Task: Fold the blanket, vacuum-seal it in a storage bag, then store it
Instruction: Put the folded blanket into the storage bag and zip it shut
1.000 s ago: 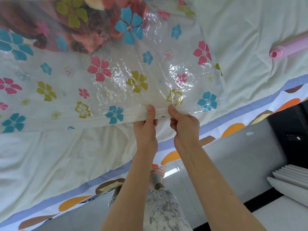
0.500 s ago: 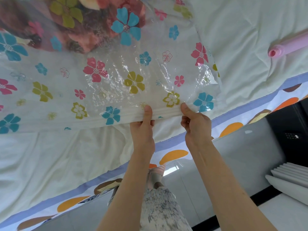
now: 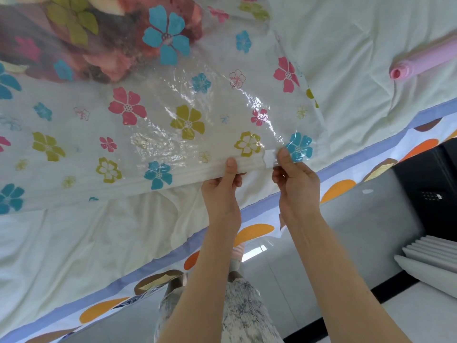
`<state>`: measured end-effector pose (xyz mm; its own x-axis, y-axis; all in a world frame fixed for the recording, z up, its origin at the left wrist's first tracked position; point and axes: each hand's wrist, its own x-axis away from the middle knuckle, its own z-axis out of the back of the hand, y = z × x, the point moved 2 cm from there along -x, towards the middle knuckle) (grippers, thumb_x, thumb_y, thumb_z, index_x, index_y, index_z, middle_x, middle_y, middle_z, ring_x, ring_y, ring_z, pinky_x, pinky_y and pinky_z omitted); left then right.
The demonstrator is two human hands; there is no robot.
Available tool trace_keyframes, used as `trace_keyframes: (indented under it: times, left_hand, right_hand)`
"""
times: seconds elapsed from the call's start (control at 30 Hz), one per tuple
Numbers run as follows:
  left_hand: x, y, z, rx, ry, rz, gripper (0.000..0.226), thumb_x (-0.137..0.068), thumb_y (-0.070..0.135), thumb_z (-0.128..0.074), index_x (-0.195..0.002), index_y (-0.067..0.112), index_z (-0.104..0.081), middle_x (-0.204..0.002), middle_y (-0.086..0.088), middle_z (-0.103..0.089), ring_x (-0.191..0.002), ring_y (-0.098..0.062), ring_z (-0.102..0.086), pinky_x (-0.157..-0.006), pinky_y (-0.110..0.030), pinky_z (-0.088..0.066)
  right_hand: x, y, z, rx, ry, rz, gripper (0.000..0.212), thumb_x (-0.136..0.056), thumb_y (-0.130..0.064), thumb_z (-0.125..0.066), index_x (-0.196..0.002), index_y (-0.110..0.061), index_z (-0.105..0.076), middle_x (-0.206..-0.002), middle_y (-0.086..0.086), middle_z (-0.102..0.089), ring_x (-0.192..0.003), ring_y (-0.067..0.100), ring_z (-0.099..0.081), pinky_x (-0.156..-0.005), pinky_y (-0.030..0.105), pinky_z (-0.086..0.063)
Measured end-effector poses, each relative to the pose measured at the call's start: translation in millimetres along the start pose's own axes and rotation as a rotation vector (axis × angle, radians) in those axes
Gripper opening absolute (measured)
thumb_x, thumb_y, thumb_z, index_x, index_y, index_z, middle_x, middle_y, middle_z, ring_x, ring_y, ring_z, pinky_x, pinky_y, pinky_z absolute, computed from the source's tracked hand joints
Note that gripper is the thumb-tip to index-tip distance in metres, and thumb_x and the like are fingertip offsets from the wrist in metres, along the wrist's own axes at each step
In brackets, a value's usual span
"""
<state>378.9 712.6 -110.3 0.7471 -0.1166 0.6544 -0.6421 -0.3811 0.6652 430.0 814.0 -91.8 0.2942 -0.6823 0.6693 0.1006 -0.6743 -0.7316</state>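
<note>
A clear storage bag [image 3: 153, 115] printed with coloured flowers lies on the bed. The folded floral blanket [image 3: 81, 38] shows through it at the top left. Along the bag's near edge runs a white zip strip [image 3: 188, 172]. My left hand [image 3: 222, 189] pinches that strip, thumb on top. My right hand [image 3: 294, 181] pinches the strip further right, close to the bag's corner, with a small white slider clip [image 3: 269, 157] at its thumb.
The bed has a white sheet [image 3: 99, 243] with a purple and orange patterned border [image 3: 254, 231] at its near edge. A pink pump tube [image 3: 425, 63] lies at the upper right. A black case [image 3: 430, 179] and white folded items [image 3: 430, 258] sit on the floor to the right.
My right hand has slid rightward along the zip strip, away from my left hand, toward the bag's corner. My left hand has stayed in place.
</note>
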Motion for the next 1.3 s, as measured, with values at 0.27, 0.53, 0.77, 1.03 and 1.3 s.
trace_keyframes:
  times: [0.27, 0.53, 0.77, 1.03, 1.3]
  left_hand:
    - [3.2, -4.9, -14.1, 0.152, 0.062, 0.072, 0.01, -0.092, 0.011, -0.056, -0.1, 0.011, -0.063, -0.079, 0.002, -0.068, -0.063, -0.009, -0.056, -0.056, -0.019, -0.046]
    - [0.6, 0.4, -0.2, 0.04, 0.013, 0.034, 0.016, -0.092, 0.011, -0.057, -0.105, 0.005, -0.061, -0.08, -0.001, -0.065, -0.061, -0.01, -0.052, -0.053, -0.018, -0.043]
    - [2.3, 5.3, 6.5, -0.08, 0.076, 0.042, 0.008, -0.09, 0.013, -0.06, -0.085, 0.009, -0.066, -0.062, 0.004, -0.06, -0.051, -0.008, -0.041, -0.051, -0.018, -0.038]
    - [-0.7, 11.7, 12.2, 0.054, -0.06, 0.176, 0.012, -0.092, 0.011, -0.055, -0.089, 0.005, -0.065, -0.069, -0.003, -0.066, -0.055, -0.012, -0.056, -0.053, -0.021, -0.048]
    - [-13.2, 30.9, 34.9, 0.016, 0.032, 0.081, 0.015, -0.089, 0.003, -0.059, -0.078, 0.011, -0.064, -0.058, 0.008, -0.059, -0.052, -0.008, -0.047, -0.053, -0.019, -0.041]
  right_hand:
    - [2.2, 1.5, 0.7, 0.007, 0.014, -0.02, 0.02, -0.084, -0.014, -0.07, -0.068, -0.005, -0.062, -0.054, -0.002, -0.052, -0.051, 0.01, -0.041, -0.055, 0.019, -0.04]
    - [3.9, 3.7, -0.5, 0.021, 0.007, -0.044, 0.016, -0.085, -0.013, -0.069, -0.07, -0.006, -0.066, -0.057, 0.0, -0.053, -0.053, 0.012, -0.042, -0.057, 0.022, -0.04]
    - [23.5, 22.6, -15.1, 0.111, -0.154, -0.17, 0.012, -0.083, -0.019, -0.069, -0.078, -0.01, -0.064, -0.065, -0.002, -0.057, -0.06, 0.012, -0.045, -0.058, 0.024, -0.038]
    - [31.5, 34.5, -39.2, 0.054, -0.016, -0.083, 0.02, -0.087, -0.001, -0.062, -0.068, -0.008, -0.061, -0.051, -0.007, -0.053, -0.048, 0.006, -0.044, -0.05, 0.017, -0.042]
    - [33.8, 47.8, -43.7, 0.133, -0.03, -0.094, 0.028, -0.083, -0.02, -0.071, -0.07, -0.011, -0.048, -0.056, -0.001, -0.038, -0.051, 0.011, -0.036, -0.065, 0.028, -0.032]
